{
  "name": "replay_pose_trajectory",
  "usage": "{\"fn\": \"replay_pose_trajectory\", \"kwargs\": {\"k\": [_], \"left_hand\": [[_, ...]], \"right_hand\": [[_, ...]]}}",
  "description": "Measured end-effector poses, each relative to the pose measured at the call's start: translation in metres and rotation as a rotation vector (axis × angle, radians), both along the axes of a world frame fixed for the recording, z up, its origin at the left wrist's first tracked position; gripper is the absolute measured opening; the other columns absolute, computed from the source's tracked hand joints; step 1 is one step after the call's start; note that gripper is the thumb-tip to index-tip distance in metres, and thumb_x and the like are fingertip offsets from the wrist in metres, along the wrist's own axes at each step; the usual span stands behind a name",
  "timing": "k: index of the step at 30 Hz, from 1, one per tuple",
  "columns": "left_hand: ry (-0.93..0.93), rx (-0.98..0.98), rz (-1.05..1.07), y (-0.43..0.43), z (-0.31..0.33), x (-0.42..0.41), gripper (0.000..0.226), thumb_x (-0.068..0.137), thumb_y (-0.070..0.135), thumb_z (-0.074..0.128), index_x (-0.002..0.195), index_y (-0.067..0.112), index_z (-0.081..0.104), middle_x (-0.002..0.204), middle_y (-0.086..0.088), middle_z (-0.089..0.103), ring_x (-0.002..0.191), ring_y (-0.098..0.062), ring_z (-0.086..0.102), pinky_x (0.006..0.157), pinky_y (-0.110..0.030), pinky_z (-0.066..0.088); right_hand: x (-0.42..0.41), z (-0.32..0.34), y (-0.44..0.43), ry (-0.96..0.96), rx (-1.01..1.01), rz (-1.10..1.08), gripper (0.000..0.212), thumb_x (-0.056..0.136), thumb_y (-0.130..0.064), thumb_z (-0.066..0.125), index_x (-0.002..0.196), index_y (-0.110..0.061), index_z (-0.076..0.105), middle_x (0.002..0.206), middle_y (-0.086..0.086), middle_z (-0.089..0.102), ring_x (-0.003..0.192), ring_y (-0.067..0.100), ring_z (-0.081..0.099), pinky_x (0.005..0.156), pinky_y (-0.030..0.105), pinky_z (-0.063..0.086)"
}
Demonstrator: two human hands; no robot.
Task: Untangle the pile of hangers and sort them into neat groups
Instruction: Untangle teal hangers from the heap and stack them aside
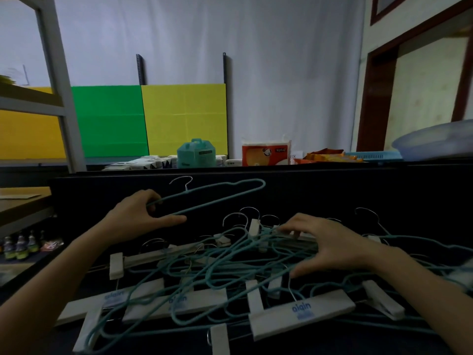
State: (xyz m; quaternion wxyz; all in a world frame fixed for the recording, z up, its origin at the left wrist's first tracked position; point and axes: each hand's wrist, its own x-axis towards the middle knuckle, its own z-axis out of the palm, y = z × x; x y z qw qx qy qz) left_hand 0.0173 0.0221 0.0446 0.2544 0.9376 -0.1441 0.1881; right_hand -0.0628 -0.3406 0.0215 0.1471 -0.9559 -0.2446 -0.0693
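Nearest: white clip hangers [302, 317] w/ blue print, mixed into teal wire hangers in one pile [217, 272] on dark desk [320, 196]. Left hand [138, 216], grip clenched on one teal hanger [217, 194], lifted clear, up-left of pile. Right hand [330, 244] flat on pile's right side, fingers spread, grip released. Behind desk: teal jug [196, 152], orange pack [266, 155], blue basket [373, 156], pale basin [435, 143]. Grey shelf [51, 73] at left; green & yellow boards [153, 119] on wall.

Bare dark table [307, 198] behind the pile gives you room, tangled hangers [220, 272] block your near side, black panel [332, 172] walls the back
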Motion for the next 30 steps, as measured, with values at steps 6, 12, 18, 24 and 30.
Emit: {"fn": "replay_pose_trajectory", "kwargs": {"k": [6, 12, 18, 24, 30], "left_hand": [[-0.119, 0.024, -0.056, -0.009, 0.006, -0.014, 0.078, 0.042, 0.081, 0.055, 0.097, 0.026, 0.051, 0.089, 0.01, 0.05, 0.078, -0.006, 0.051, 0.064, -0.027, 0.043], [-0.143, 0.04, -0.164, -0.047, 0.005, -0.023, 0.088, 0.04, 0.081, 0.057, 0.106, 0.024, 0.053, 0.098, 0.008, 0.051, 0.087, -0.011, 0.052, 0.078, -0.033, 0.046], [-0.141, -0.006, -0.344, -0.122, 0.002, -0.036, 0.089, 0.041, 0.082, 0.055, 0.107, 0.022, 0.054, 0.094, 0.007, 0.05, 0.084, -0.011, 0.051, 0.075, -0.031, 0.043], [-0.17, -0.011, -0.471, -0.224, 0.003, -0.06, 0.097, 0.042, 0.086, 0.05, 0.112, 0.019, 0.053, 0.098, 0.006, 0.048, 0.085, -0.012, 0.05, 0.075, -0.03, 0.043], [-0.146, 0.029, -0.518, -0.342, -0.007, -0.1, 0.103, 0.042, 0.088, 0.043, 0.115, 0.016, 0.052, 0.101, 0.004, 0.046, 0.086, -0.015, 0.052, 0.077, -0.035, 0.049]], "right_hand": [[-0.022, 0.01, -0.009, -0.122, 0.036, -0.132, 0.089, 0.054, -0.084, 0.056, 0.131, -0.042, 0.041, 0.113, -0.036, 0.038, 0.103, -0.011, 0.045, 0.083, 0.016, 0.04], [-0.067, 0.009, -0.047, -0.143, 0.129, -0.345, 0.091, 0.049, -0.084, 0.056, 0.129, -0.041, 0.044, 0.113, -0.035, 0.041, 0.103, -0.008, 0.047, 0.089, 0.029, 0.046], [-0.137, -0.001, -0.099, -0.18, 0.191, -0.564, 0.087, 0.051, -0.08, 0.058, 0.127, -0.036, 0.049, 0.111, -0.029, 0.047, 0.101, -0.004, 0.05, 0.087, 0.029, 0.046], [-0.217, -0.005, -0.172, -0.204, 0.101, -0.799, 0.084, 0.051, -0.083, 0.055, 0.124, -0.043, 0.047, 0.111, -0.033, 0.046, 0.101, -0.005, 0.049, 0.083, 0.026, 0.044], [-0.3, -0.003, -0.262, -0.196, 0.072, -0.944, 0.091, 0.045, -0.091, 0.048, 0.122, -0.043, 0.047, 0.105, -0.035, 0.044, 0.098, -0.004, 0.05, 0.085, 0.03, 0.046]]}}
